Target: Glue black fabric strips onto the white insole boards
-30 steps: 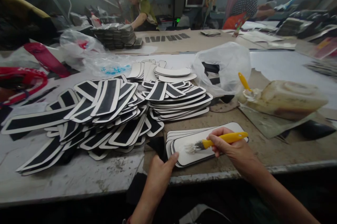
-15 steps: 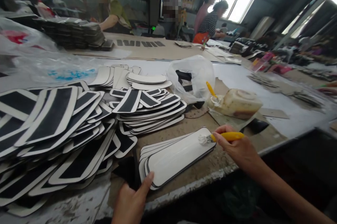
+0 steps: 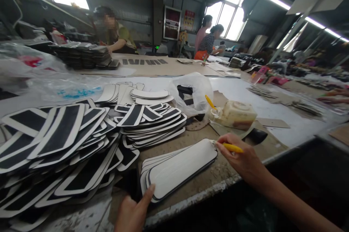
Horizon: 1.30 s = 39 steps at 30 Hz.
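A fanned stack of long white panels (image 3: 180,172) with rounded corners and dark edges lies near the table's front edge. My left hand (image 3: 133,208) grips its near left corner, thumb on top and the other fingers mostly hidden. The top panel has a wet-looking sheen. My right hand (image 3: 240,155) is closed round a brush (image 3: 232,148) with a yellow handle, its bristles at the panel's far right corner and partly hidden by my fingers. Behind it stands a stained, whitish plastic container (image 3: 240,114), with another yellow handle (image 3: 210,102) leaning at its left.
Black panels with white borders (image 3: 57,130) are heaped at left, with a smaller stack (image 3: 155,123) beside them. A white plastic bag (image 3: 201,88) holds dark pieces. The table's front edge (image 3: 196,201) is crusted. Across the tables, a person (image 3: 120,37) leans over dark stacks.
The brush has moved along the top panel to its far right corner, my right hand going with it. My left hand keeps its place on the near corner. The camera view has tilted up.
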Tool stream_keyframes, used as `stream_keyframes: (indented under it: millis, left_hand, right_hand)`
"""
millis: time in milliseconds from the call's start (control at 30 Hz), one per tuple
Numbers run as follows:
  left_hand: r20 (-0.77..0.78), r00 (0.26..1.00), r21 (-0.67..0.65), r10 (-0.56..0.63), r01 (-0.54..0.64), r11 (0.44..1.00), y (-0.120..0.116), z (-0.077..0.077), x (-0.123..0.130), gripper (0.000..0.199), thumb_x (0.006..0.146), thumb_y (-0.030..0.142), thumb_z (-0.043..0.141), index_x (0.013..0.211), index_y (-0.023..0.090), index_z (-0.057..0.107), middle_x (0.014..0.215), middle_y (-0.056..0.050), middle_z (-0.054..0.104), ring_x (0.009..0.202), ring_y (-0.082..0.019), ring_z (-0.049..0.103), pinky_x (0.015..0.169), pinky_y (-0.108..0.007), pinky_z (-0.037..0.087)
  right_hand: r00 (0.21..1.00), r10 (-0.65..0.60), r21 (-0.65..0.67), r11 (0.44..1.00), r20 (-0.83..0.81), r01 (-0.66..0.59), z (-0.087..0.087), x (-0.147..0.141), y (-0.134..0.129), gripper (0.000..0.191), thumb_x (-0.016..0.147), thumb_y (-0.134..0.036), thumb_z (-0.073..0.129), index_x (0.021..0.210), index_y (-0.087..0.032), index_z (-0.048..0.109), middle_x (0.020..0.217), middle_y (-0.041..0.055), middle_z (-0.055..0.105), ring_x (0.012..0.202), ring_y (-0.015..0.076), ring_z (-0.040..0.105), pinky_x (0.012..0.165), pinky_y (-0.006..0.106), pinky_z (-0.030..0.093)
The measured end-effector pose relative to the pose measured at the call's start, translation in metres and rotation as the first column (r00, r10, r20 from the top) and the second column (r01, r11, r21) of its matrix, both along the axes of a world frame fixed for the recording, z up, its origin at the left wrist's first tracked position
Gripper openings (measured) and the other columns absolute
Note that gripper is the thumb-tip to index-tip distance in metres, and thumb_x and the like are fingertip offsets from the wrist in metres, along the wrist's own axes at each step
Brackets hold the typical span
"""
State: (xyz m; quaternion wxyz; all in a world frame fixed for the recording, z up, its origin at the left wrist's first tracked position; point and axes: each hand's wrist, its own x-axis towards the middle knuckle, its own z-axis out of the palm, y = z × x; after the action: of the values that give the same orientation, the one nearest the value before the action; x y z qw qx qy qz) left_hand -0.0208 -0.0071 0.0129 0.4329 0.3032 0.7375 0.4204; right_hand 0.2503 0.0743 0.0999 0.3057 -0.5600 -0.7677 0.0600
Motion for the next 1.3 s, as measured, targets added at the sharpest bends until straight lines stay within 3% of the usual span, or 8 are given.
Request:
stream_keyframes:
  millis: [167,300,400,467,633,900,1133,1300]
  left_hand:
    - [-0.018,1.000,0.036,0.013,-0.012,0.999,0.003,-0.006,-0.001,0.044,0.067,0.049,0.059,0.092,0.013,0.065,0.093,-0.013,0.072,0.110,-0.035,0.057,0.099,-0.046,0.040]
    - [-0.179,0.973,0.074,0.144,-0.133,0.988,-0.001,0.003,-0.013,0.060,0.064,0.057,0.061,0.105,0.014,0.059,0.107,-0.014,0.066,0.118,-0.034,0.050,0.103,-0.044,0.034]
    - [-0.039,0.973,0.049,0.229,-0.227,0.973,-0.018,0.025,-0.018,0.052,0.068,0.059,0.059,0.095,0.015,0.060,0.076,-0.006,0.064,0.079,-0.026,0.062,0.073,-0.037,0.048]
    - [0.234,0.952,0.024,0.197,-0.208,0.978,-0.030,0.040,-0.013,0.043,0.074,0.056,0.056,0.084,0.015,0.060,0.057,0.002,0.052,0.051,-0.013,0.049,0.049,-0.025,0.038]
    - [0.573,0.819,0.110,0.014,-0.094,0.989,-0.043,0.059,0.013,0.037,0.070,0.052,0.064,0.073,0.015,0.060,0.046,0.003,0.051,0.036,-0.006,0.035,0.040,-0.020,0.027]
    - [0.533,0.840,0.156,-0.106,0.026,0.987,-0.048,0.048,0.040,0.045,0.071,0.055,0.063,0.060,0.011,0.065,0.042,-0.002,0.054,0.036,-0.008,0.044,0.041,-0.021,0.033]
    - [0.545,0.838,0.156,0.026,-0.131,0.979,-0.048,0.032,0.062,0.041,0.065,0.051,0.071,0.075,0.011,0.070,0.069,-0.010,0.071,0.055,-0.018,0.062,0.054,-0.027,0.050]
    - [0.583,0.812,0.064,0.028,-0.080,0.995,-0.062,0.019,0.079,0.052,0.059,0.062,0.070,0.068,0.011,0.067,0.058,-0.010,0.068,0.046,-0.016,0.058,0.050,-0.027,0.047]
  right_hand:
    - [0.955,0.221,-0.138,0.958,-0.197,-0.250,-0.020,-0.034,-0.032,0.014,0.088,-0.030,0.049,0.083,-0.020,0.057,0.081,0.0048,0.062,0.076,0.0176,0.061,0.071,0.028,0.048]
    - [0.888,0.210,-0.225,0.920,-0.410,-0.321,-0.014,-0.050,-0.053,0.023,0.091,-0.036,0.044,0.082,-0.021,0.058,0.077,0.0021,0.060,0.070,0.0147,0.058,0.063,0.025,0.047]
    - [0.890,0.194,-0.206,0.932,-0.413,-0.298,-0.006,-0.049,-0.052,0.033,0.093,-0.041,0.038,0.076,-0.021,0.058,0.074,0.0026,0.059,0.068,0.0160,0.057,0.062,0.026,0.046]
    - [0.886,0.216,-0.254,0.906,-0.410,-0.338,-0.004,-0.053,-0.046,0.035,0.093,-0.043,0.037,0.076,-0.022,0.059,0.073,0.0025,0.060,0.067,0.0165,0.056,0.061,0.026,0.045]
    - [0.802,0.224,-0.432,0.746,-0.554,-0.507,-0.011,-0.097,-0.045,0.032,0.087,-0.047,0.045,0.071,-0.021,0.056,0.064,-0.0006,0.057,0.060,0.0146,0.053,0.057,0.025,0.044]
    - [0.465,-0.188,-0.500,0.385,-0.865,-0.776,-0.033,-0.127,-0.062,0.035,0.079,-0.054,0.056,0.073,-0.023,0.041,0.041,-0.0104,0.045,0.033,0.0136,0.050,0.037,0.026,0.043]
    - [0.477,-0.346,-0.589,0.464,-0.808,-0.661,-0.037,-0.119,-0.068,0.041,0.074,-0.058,0.061,0.073,-0.025,0.036,0.042,-0.0131,0.038,0.029,0.0078,0.037,0.030,0.021,0.037]
    - [0.635,-0.325,-0.617,0.723,-0.701,-0.311,-0.038,-0.096,-0.053,0.034,0.077,-0.053,0.060,0.072,-0.023,0.045,0.051,-0.0076,0.045,0.040,0.0097,0.047,0.037,0.020,0.039]
